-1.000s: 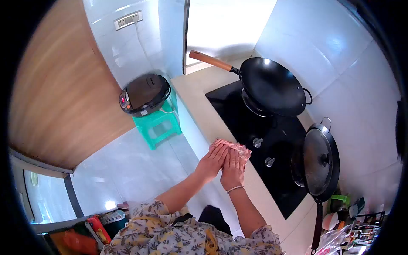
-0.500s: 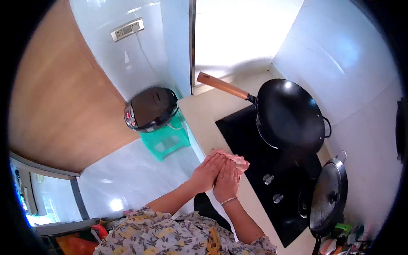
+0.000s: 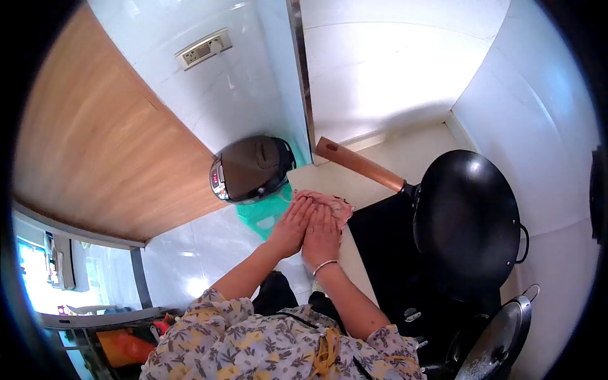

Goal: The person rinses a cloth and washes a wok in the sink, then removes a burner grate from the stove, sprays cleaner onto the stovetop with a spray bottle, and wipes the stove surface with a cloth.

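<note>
A person, seen from above, leans both bare hands on a crumpled pink cloth (image 3: pixel 340 206) at the edge of a cream-coloured table (image 3: pixel 424 142). The left hand (image 3: pixel 291 229) and the right hand (image 3: pixel 322 242) lie close side by side, fingers stretched forward and laid flat over the cloth. The grip of each is unclenched: neither set of fingers is curled around the cloth. A thin bracelet (image 3: pixel 325 265) circles the right wrist, and the person wears a flowered top (image 3: pixel 272 345).

The cloth sits just left of a black stove (image 3: pixel 387 247); whether the two touch is hard to tell. On the stove, well to the right of the hands, stands a large black wok (image 3: pixel 465 221), its wooden handle (image 3: pixel 361 166) pointing up and to the left. Nearer the bottom right corner is a lidded pan (image 3: pixel 497 345), partly cut off. Beyond the left hand, a dark rice cooker (image 3: pixel 250 168) rests on a green stool (image 3: pixel 256 218), below a wall socket (image 3: pixel 204 49).
</note>
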### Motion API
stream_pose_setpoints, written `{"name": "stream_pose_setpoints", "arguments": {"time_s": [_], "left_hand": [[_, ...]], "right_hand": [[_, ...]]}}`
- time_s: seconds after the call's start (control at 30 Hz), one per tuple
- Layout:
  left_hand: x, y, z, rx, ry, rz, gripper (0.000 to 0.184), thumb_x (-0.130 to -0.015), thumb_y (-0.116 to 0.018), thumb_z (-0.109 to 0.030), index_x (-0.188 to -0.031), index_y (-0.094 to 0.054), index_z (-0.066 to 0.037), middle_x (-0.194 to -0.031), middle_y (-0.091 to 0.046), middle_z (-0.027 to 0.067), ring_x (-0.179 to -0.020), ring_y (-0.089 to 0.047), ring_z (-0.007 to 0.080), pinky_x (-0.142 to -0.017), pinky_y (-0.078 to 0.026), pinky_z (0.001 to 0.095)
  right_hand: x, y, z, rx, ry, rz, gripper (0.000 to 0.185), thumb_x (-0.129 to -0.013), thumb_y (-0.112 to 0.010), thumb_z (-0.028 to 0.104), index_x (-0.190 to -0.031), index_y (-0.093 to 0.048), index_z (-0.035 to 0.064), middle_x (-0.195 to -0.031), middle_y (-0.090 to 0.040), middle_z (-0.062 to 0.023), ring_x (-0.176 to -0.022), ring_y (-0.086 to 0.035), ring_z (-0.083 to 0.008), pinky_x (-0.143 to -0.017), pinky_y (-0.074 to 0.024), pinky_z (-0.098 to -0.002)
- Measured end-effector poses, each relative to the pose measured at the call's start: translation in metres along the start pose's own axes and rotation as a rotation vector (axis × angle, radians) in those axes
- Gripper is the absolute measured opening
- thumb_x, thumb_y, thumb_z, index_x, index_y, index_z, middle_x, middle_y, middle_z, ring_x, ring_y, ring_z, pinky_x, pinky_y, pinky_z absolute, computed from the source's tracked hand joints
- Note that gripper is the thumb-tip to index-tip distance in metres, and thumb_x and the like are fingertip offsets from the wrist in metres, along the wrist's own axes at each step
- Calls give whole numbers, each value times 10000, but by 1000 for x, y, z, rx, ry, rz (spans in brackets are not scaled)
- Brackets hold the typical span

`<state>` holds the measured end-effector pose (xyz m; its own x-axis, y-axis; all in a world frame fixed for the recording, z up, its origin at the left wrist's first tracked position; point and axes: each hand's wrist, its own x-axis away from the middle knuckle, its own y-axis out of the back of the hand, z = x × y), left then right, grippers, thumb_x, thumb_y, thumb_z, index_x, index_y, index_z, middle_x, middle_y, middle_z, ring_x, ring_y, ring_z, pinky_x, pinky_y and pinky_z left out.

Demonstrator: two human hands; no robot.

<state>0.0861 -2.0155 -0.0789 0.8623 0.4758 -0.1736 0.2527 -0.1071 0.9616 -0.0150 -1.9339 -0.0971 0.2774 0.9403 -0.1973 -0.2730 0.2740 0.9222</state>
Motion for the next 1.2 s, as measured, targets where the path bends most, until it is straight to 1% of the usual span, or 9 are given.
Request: {"name": "stream_pose_setpoints", "arguments": {"time_s": [0.13,0.2,0.3,0.5,0.57,0.63,0.8,1.03,1.2], "left_hand": [[-15,8,20,50,-27,35,657,-820,-574,-148,-1413,-361,38,-1497,-324,208,-1431,-244,349,-1190,-154,449],[-25,11,36,57,-50,40,658,-817,-576,-147,-1411,-362,38,-1496,-324,209,-1430,-244,351,-1189,-155,454],[-42,17,67,68,-100,37,661,-811,-571,-136,-1409,-357,45,-1496,-317,220,-1430,-240,357,-1187,-158,458],[-71,32,108,183,-308,129,654,-806,-548,-111,-1391,-342,95,-1492,-298,256,-1429,-220,395,-1186,-146,472],[-74,40,112,182,-300,217,663,-815,-559,-150,-1386,-339,105,-1490,-297,263,-1428,-208,415,-1184,-130,497],[-74,40,117,165,-400,258,670,-827,-564,-194,-1385,-343,102,-1485,-303,264,-1424,-213,419,-1179,-127,510],[-92,34,113,166,-595,314,715,-873,-554,-369,-1385,-346,85,-1457,-335,263,-1380,-280,420,-1163,-130,534],[-110,30,98,124,-544,352,726,-855,-566,-387,-1387,-359,62,-1405,-398,242,-1345,-337,396,-1136,-167,553],[-119,21,85,145,-553,257,673,-861,-549,-342,-1380,-373,49,-1376,-423,243,-1294,-394,397,-1111,-212,549]], "right_hand": [[-17,-1,5,22,-18,-8,547,-935,-401,144,-1434,-311,-60,-1484,-322,-242,-1400,-288,-349,-1161,-212,-424],[-34,-8,7,-97,-58,-22,538,-936,-398,149,-1428,-322,-57,-1481,-330,-232,-1403,-283,-347,-1159,-219,-427],[-64,-15,13,65,-5,-6,532,-935,-408,161,-1414,-342,-59,-1481,-336,-217,-1402,-282,-348,-1157,-218,-438],[-93,2,24,-39,-147,111,532,-947,-423,215,-1423,-370,-16,-1504,-339,-162,-1424,-262,-306,-1166,-195,-433],[-90,7,20,13,-183,122,548,-940,-457,269,-1410,-396,-4,-1501,-348,-154,-1419,-277,-292,-1165,-197,-434],[-79,8,24,-38,-155,-18,564,-920,-500,320,-1389,-432,12,-1486,-375,-142,-1403,-307,-278,-1160,-205,-434],[-66,19,29,129,-305,-35,610,-885,-531,392,-1368,-461,27,-1464,-412,-119,-1393,-328,-258,-1162,-187,-436],[-78,31,18,149,-442,56,626,-865,-506,384,-1375,-457,24,-1452,-421,-134,-1403,-315,-258,-1182,-131,-455],[-75,33,0,173,-437,106,610,-879,-471,340,-1394,-432,16,-1467,-397,-152,-1411,-301,-286,-1190,-106,-468]]}}
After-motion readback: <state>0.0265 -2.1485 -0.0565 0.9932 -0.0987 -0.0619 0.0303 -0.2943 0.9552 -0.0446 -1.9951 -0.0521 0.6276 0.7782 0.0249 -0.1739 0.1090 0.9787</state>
